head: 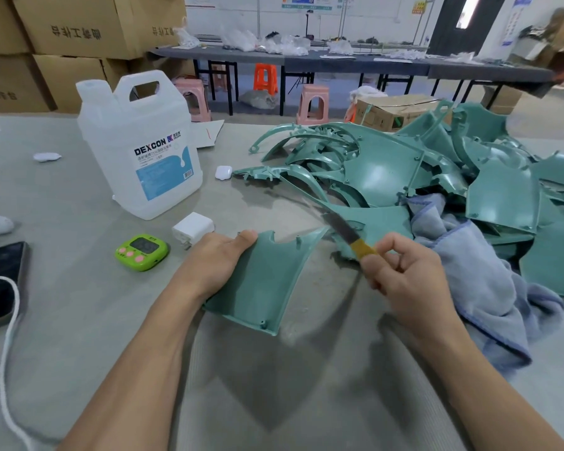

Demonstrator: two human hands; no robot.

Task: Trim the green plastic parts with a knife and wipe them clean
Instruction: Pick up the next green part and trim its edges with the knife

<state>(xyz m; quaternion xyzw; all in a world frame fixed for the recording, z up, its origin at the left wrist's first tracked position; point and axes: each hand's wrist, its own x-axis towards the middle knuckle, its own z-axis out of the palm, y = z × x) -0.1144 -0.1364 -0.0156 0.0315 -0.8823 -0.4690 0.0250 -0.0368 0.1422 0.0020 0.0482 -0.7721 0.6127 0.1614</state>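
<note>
On the counter (274,385), a pile (388,164) of green parts is heaped far R, w/ a cloth (469,255) against it. A capped jug (137,141) is stood L; liquid level can't be read. One part (264,281) is held at its L edge by the L grip (215,258). A knife (342,227) is pinched in the R grip (404,275), blade near the part's top-R corner. Trimming is judged in hand; next, blade must be laid along an edge.
</note>
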